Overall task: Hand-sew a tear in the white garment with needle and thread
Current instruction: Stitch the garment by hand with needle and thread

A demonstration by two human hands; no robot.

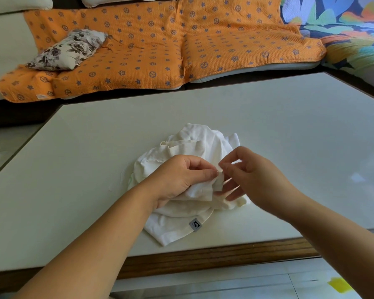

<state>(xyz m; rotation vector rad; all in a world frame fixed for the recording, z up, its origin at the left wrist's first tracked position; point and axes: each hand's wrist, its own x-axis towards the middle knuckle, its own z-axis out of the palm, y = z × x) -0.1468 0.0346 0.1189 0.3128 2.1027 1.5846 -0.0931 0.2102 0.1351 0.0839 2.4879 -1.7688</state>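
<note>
A crumpled white garment point(194, 145) lies on the white table point(95, 147), with a small grey label point(195, 224) on its near hem. My left hand point(179, 178) pinches a raised fold of the cloth between thumb and forefinger. My right hand point(251, 173) is right beside it, thumb and forefinger pinched together at that same fold, its other fingers spread below. The needle and thread are too small to make out.
The table has a wooden front edge point(203, 257). Behind it stands a sofa with an orange patterned cover point(151, 46) and a floral pillow point(67, 49). A colourful leaf-print cloth point(343, 24) lies at the far right. Pale floor shows at the bottom.
</note>
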